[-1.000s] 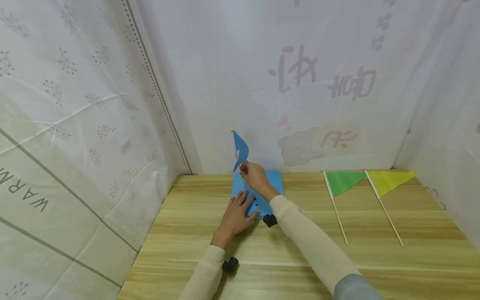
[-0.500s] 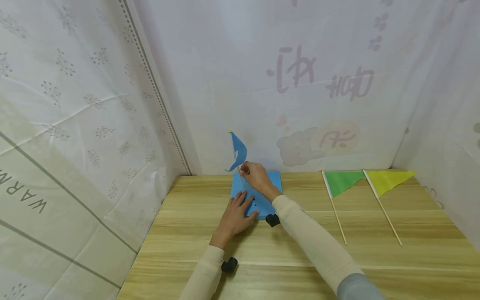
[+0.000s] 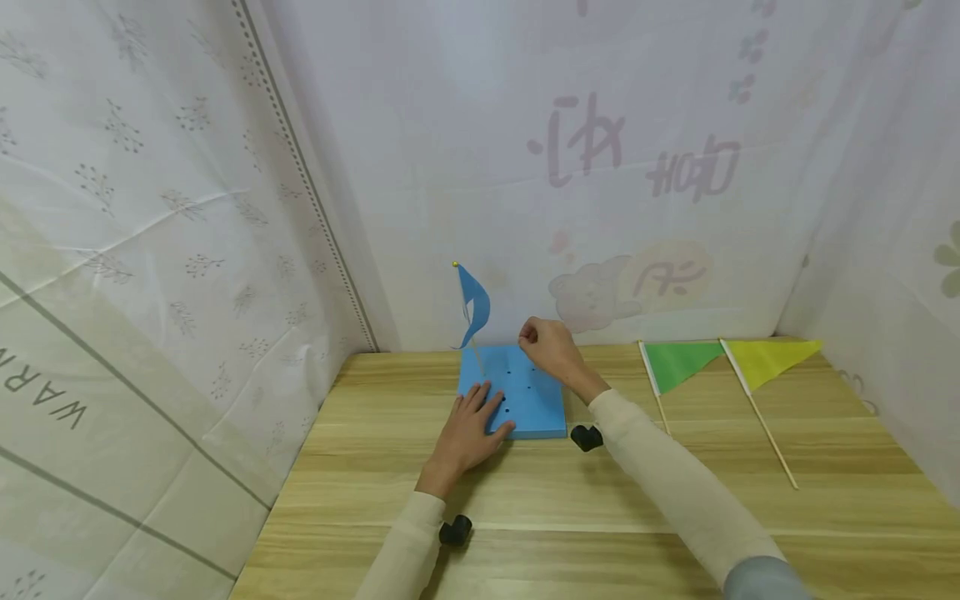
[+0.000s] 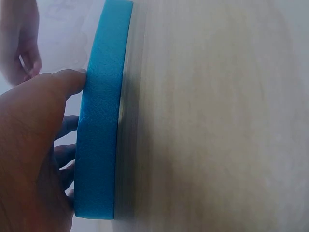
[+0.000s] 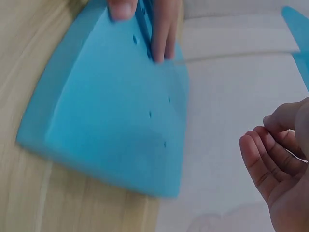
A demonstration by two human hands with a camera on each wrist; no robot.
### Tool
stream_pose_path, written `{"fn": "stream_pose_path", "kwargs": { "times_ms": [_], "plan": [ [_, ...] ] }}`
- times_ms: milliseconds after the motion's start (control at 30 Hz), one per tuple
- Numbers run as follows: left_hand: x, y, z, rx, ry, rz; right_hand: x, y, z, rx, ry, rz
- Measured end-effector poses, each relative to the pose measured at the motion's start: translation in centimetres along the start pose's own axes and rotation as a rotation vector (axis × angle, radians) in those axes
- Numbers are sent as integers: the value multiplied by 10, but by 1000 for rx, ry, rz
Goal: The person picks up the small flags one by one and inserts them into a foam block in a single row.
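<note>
A person in cream sleeves is working at a light wooden table set in a corner hung with pale printed sheets. A square blue foam block dotted with small holes is lying flat on the table near the back wall. The person's left hand is resting on the block's near left corner, fingers spread and straight on its top face, thumb lying against the near edge; the left wrist view shows the thumb touching the foam's side.

A small blue pennant flag on a thin wooden stick is standing upright in the block's far left part, its cloth drooping to the right. The right hand is hovering above the far right part of the block, just beside the flag but apart from it. Its fingers are curling loosely inward and gripping nothing.

To the right, well apart from the block, a green pennant flag on a stick and a yellow pennant flag on a stick are lying flat side by side. A small black camera mount is showing under each wrist.
</note>
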State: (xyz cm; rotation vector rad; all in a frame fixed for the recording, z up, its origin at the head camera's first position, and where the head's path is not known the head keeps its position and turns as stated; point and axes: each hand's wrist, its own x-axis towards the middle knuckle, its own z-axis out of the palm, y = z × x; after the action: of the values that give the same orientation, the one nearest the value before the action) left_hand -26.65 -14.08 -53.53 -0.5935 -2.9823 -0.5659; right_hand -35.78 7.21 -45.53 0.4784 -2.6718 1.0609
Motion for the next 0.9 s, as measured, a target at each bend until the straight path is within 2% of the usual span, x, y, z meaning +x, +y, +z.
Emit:
{"fn": "stream_pose_path", "kwargs": {
  "times_ms": [133,500,900],
  "plan": [
    [0,0,0,-7,-4,3,-6,15,-19,5,9,32],
    [-1,1,-4,-8,-9,6,-30,49,-66,-15,54,38],
    [0,-1,-2,-1,-23,0,-64,83,-94,-55,103,56]
  ]
}}
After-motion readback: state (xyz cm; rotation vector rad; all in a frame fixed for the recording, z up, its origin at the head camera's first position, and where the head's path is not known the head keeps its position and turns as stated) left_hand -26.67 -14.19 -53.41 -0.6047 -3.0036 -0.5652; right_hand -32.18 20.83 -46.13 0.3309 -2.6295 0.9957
